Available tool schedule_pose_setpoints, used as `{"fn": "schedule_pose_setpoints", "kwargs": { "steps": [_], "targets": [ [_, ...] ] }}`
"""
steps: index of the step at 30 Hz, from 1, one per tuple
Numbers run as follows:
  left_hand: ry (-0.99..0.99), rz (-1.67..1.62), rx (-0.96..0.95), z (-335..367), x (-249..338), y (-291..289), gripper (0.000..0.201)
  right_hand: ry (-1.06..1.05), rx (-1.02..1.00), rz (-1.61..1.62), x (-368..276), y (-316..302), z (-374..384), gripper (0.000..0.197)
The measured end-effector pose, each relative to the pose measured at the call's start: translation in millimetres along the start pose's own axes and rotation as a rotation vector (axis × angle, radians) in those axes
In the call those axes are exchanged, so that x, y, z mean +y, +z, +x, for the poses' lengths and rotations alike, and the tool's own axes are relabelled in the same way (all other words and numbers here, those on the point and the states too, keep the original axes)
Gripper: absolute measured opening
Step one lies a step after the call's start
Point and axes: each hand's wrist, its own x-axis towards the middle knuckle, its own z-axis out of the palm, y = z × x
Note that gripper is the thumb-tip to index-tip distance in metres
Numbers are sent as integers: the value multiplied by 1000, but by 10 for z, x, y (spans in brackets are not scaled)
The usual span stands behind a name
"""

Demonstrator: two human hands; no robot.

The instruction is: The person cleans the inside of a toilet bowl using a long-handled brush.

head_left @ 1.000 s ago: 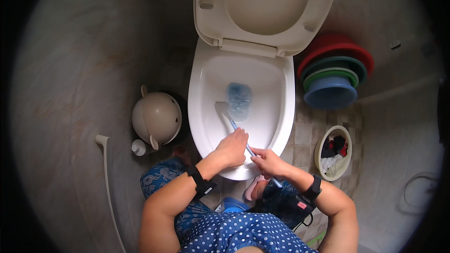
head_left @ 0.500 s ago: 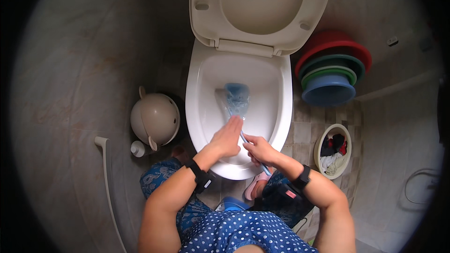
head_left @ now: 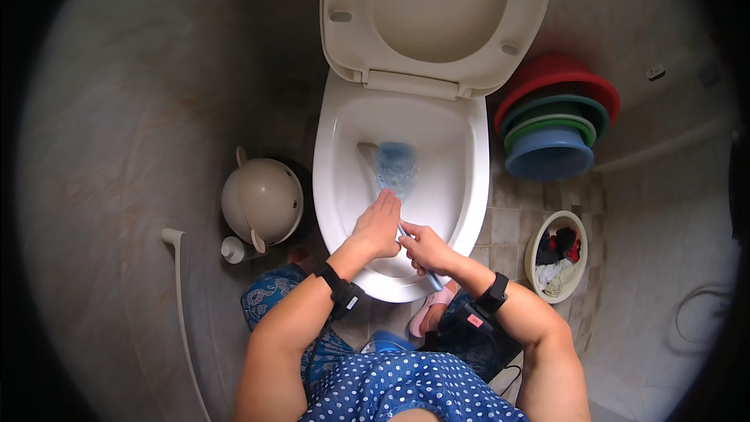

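Note:
A pale toilet brush with a long blue handle point(head_left: 434, 281) slants into the white toilet bowl point(head_left: 326, 164). Its light-coloured head point(head_left: 366, 153) sits at the left of the blue-tinted water point(head_left: 397, 162). My right hand point(head_left: 428, 250) wraps round the upper handle, whose end sticks out below it toward me. Further down the handle, over the bowl's near part, my left hand point(head_left: 378, 227) is closed against it with long fingers pointing forward. That palm hides part of the handle. Behind the bowl, the beige seat and lid point(head_left: 355, 47) stand raised.
A round beige bin point(head_left: 262, 202) and a white bottle point(head_left: 232, 249) stand left of the toilet. At the right are nested basins, a red one point(head_left: 558, 70) and a blue one point(head_left: 549, 158) among them, and a cream basket point(head_left: 532, 262) of cloths. A pale bar point(head_left: 181, 305) runs along the left wall.
The whole view has shifted slightly. Both hands keep their hold on the brush; its head shows a little farther forward beside the water.

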Motion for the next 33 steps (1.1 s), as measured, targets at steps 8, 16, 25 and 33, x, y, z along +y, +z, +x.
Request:
{"fn": "schedule_pose_setpoints", "kwargs": {
  "steps": [8, 16, 25, 33],
  "targets": [
    [60, -17, -178, -204, 120, -32, 85, 53, -43, -83, 37, -69, -222, 52],
    [9, -13, -316, -110, 275, -170, 87, 14, -84, -94, 211, -85, -286, 54],
    [12, -25, -72, 32, -65, 61, 97, 15, -20, -7, -37, -79, 18, 51],
    [97, -86, -132, -152, 85, -58, 100, 24, -44, -129, -1, -182, -196, 54]
  ]
}}
